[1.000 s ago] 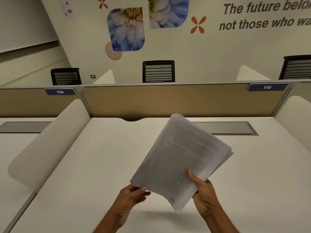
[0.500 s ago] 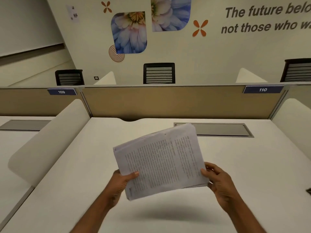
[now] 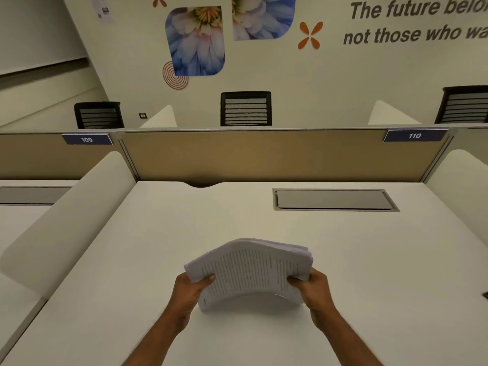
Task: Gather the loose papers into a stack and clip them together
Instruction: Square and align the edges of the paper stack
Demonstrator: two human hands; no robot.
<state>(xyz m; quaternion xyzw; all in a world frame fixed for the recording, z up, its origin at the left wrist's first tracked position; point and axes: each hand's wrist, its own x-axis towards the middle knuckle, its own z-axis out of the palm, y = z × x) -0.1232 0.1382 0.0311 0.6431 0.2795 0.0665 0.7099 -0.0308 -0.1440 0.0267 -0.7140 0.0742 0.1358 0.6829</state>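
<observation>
moved: the papers (image 3: 253,273) have dropped lower toward the counter (image 3: 132,273) and now arch upward in the middle, where they were held flatter before.
left hand (image 3: 188,291): grips the stack's left edge, thumb on the printed top sheet.
right hand (image 3: 311,289): grips the right edge, thumb on top.
papers: one gathered stack between both hands, over the counter's near middle; whether the lower edge touches it cannot be told.
behind: a grey hatch (image 3: 334,199) in the counter, then a tan partition (image 3: 264,154).
</observation>
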